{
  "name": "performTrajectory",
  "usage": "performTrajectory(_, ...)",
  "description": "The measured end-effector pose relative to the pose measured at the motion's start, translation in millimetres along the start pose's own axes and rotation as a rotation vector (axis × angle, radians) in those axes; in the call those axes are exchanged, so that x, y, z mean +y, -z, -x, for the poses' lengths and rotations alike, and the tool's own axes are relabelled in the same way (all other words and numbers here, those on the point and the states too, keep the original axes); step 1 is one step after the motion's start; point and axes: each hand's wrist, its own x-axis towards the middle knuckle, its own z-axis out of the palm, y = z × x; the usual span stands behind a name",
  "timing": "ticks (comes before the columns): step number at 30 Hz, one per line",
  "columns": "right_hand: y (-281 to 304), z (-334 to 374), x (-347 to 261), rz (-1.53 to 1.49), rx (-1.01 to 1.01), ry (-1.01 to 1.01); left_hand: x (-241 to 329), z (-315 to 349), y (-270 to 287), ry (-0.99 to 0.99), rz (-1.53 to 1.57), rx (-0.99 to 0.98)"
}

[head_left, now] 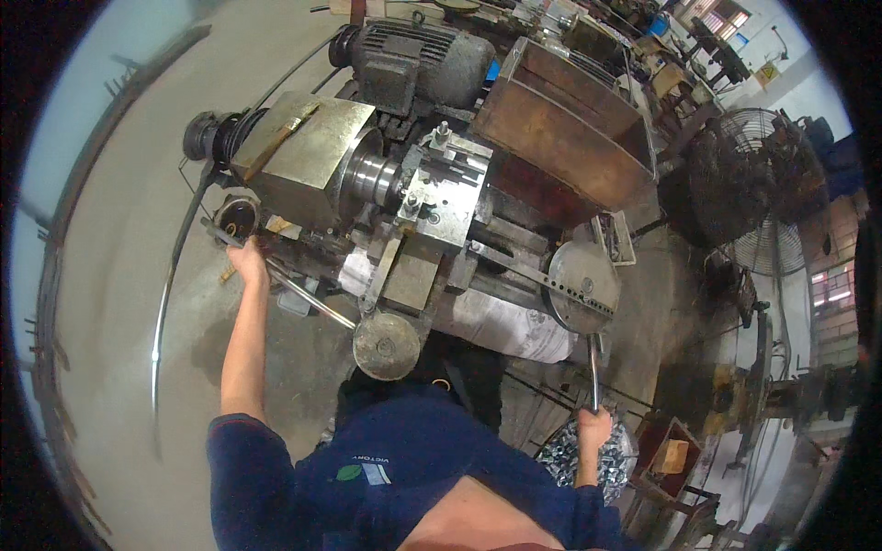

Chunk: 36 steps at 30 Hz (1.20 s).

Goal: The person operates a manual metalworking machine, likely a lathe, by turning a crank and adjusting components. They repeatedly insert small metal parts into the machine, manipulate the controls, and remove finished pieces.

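Observation:
My left hand is closed around the outer end of a long metal lever rod. That rod runs to a round metal disc at the front of the lathe. Just beyond the hand is a round, open container with dark contents. My right hand grips the lower end of a shiny handle bar. The bar hangs from a larger metal disc on the machine's right. Between them sits the tool slide block, close to the spindle chuck.
A flat-topped headstock carries a brush-like wooden tool. Behind stand a motor and a rusty metal box. A basket of small metal pieces lies beside my right forearm. Farther right is a large fan.

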Motion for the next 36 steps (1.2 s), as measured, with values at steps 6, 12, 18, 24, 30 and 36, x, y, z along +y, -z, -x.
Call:
performTrajectory(6, -1.6, 5.6, 0.3, -0.062, -0.012, -0.024, -6.7, -2.1, -2.0, -0.041, -0.051, 0.021)
performTrajectory(12, -3.7, 7.0, 5.1, -0.071, -0.016, 0.002, -15.2, -9.8, -3.0, -0.023, -0.077, -0.003)
performTrajectory(18, -3.7, -54.9, 25.4, 0.193, 0.093, 0.123, -45.6, -42.1, 19.9, -0.08, -0.164, 0.007)
performTrajectory(24, 9.5, -199.0, 7.3, 0.516, 0.267, 0.115, -37.9, -27.3, 15.6, 0.003, -0.158, -0.142)
performTrajectory(30, -17.9, -158.9, -47.6, 0.144, 0.502, 0.479, -17.6, -25.4, 59.7, 0.216, -0.261, -0.34)
performTrajectory(36, -67.3, -71.0, -22.9, -0.206, 0.166, 0.448, -89.5, -38.2, 86.8, -0.458, -1.523, -0.786)
